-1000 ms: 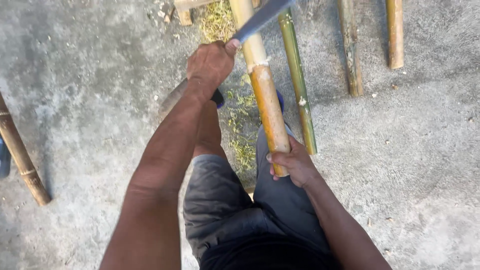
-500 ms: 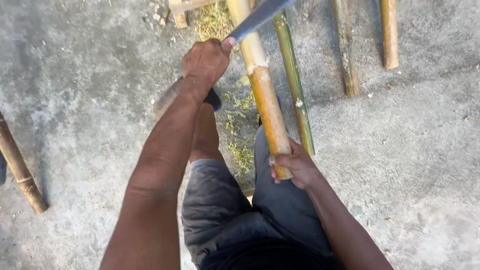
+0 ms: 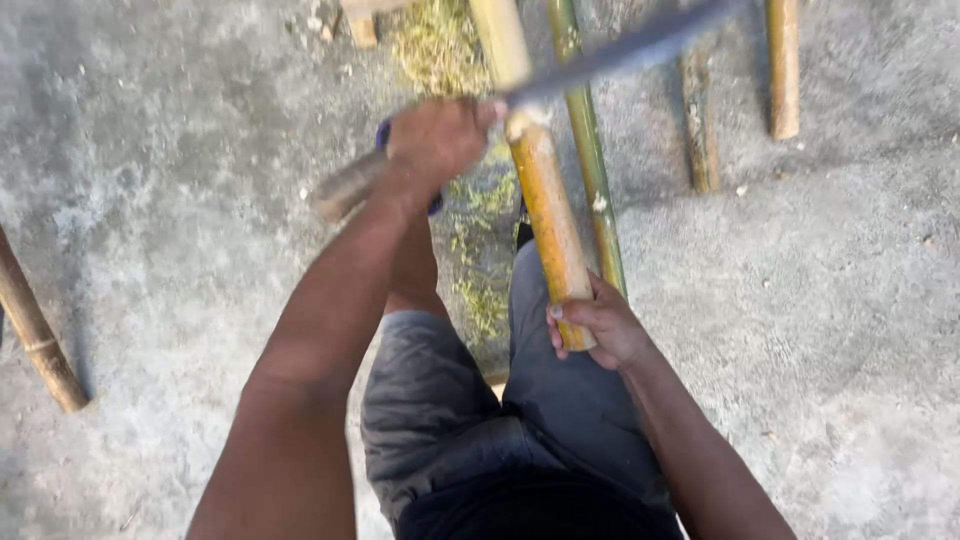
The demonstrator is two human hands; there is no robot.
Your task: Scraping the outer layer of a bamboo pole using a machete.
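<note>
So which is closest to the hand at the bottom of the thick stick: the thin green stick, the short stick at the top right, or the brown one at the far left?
From the right hand in the head view:
1. Thin green bamboo stick, right beside it.
2. Short bamboo piece, upper right.
3. Brown bamboo pole, far left edge.

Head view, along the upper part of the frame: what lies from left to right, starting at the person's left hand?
Left hand gripping the blade's wooden handle → thick yellow bamboo pole → thin green bamboo stem → dark thin stick → short bamboo piece.
</note>
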